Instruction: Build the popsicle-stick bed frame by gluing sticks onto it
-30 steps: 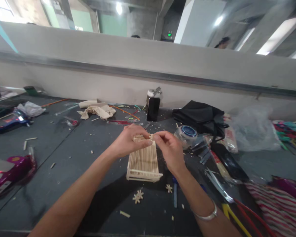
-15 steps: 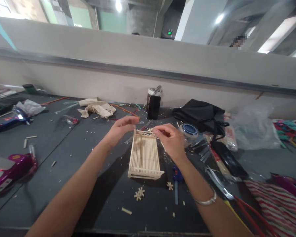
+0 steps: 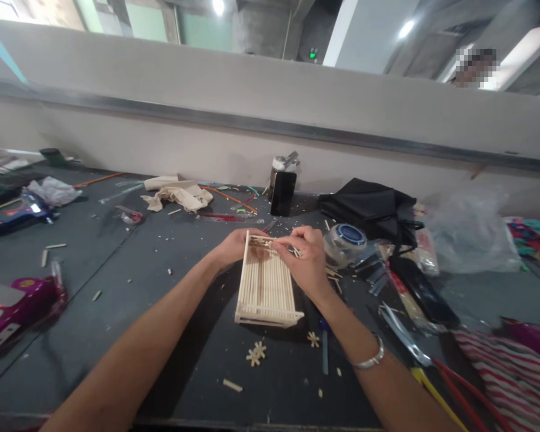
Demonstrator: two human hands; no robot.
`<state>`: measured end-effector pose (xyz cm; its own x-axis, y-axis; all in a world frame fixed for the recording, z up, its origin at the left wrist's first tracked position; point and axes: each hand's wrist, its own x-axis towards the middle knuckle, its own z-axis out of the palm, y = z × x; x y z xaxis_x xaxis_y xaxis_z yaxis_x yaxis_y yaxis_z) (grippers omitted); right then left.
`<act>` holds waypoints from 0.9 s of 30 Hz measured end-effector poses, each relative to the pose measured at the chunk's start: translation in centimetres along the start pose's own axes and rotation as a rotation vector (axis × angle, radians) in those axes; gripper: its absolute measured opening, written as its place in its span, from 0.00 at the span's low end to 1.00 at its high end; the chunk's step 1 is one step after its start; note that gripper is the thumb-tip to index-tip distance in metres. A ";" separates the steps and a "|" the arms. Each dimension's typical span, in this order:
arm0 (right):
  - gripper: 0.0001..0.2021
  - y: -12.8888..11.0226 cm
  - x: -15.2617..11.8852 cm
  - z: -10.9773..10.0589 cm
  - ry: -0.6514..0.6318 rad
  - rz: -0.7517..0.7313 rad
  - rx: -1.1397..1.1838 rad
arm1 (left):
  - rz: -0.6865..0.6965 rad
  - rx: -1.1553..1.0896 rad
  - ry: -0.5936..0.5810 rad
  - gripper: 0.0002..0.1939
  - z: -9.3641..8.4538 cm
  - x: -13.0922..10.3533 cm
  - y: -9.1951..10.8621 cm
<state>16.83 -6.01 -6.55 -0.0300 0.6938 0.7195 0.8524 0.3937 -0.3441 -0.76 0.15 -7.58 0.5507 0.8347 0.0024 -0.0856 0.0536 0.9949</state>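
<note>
A small bed-like model [image 3: 270, 282] made of thin pale wooden sticks lies on the dark table, with a raised rail at its near and far ends. My left hand [image 3: 234, 247] is closed on its far-left end, some fingers hidden behind the sticks. My right hand [image 3: 303, 258] pinches at the inner side of the far rail; a tiny pale piece shows at the fingertips, too small to name. Near the model's front lie small star-shaped stick pieces [image 3: 256, 354] and another star piece [image 3: 313, 339].
A phone [image 3: 283, 193] leans upright at the back. To the right are a clear jar with blue lid [image 3: 351, 234], a black bag [image 3: 369, 201], scissors [image 3: 407, 336] and striped cloth [image 3: 499, 372]. A purple device [image 3: 20, 312] and blue glue gun [image 3: 18, 219] lie left.
My left hand, open above the model's far-left corner before, has come down and closed on that end. My right hand has shifted inward along the far rail, still pinching.
</note>
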 end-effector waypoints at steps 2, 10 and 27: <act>0.03 0.0 0.0 0.1 0.003 -0.007 -0.018 | 0.007 -0.022 0.006 0.19 0.2 0.2 0.0; 0.04 0.0 -0.1 0.5 0.005 -0.012 -0.044 | 0.126 0.011 0.056 0.15 0.4 0.6 -0.4; 0.03 1.2 0.2 -0.2 0.039 0.093 0.162 | 0.077 0.150 0.110 0.15 0.8 0.8 -0.3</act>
<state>17.93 -5.51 -6.73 0.0685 0.7089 0.7020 0.7554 0.4228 -0.5007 0.39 0.32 -7.77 0.4523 0.8886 0.0767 0.0050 -0.0886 0.9961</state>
